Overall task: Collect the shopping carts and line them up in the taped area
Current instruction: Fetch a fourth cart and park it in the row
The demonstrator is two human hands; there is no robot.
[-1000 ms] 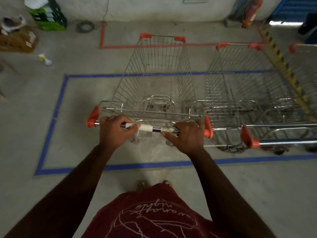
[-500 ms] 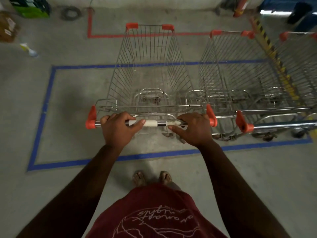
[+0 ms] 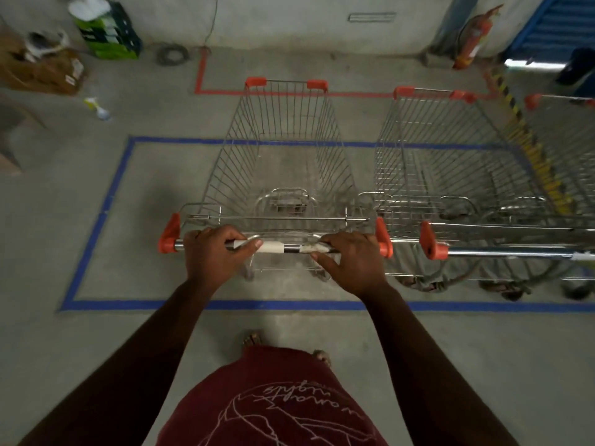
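Observation:
A wire shopping cart (image 3: pixel 283 162) with orange corner caps stands in front of me, inside the blue tape rectangle (image 3: pixel 106 201) on the concrete floor. My left hand (image 3: pixel 214 252) grips the left part of its metal handle bar. My right hand (image 3: pixel 351 262) grips the right part of the same bar. A second cart (image 3: pixel 450 169) stands right beside it on the right, its handle level with mine. A third cart (image 3: pixel 566 140) shows partly at the right edge. My cart's nose reaches past the far blue line.
Red tape (image 3: pixel 201 75) marks the floor beyond the blue area. A green crate (image 3: pixel 109 33), a cardboard box (image 3: pixel 42 72) and a spray bottle (image 3: pixel 98 109) lie at the far left. A fire extinguisher (image 3: pixel 473 37) leans on the back wall. Yellow-black hazard tape (image 3: pixel 528 146) runs on the right.
The cart has rolled a little forward and closer to the second cart, so the handles line up. Both hands keep their grip on the bar. My view has tilted up.

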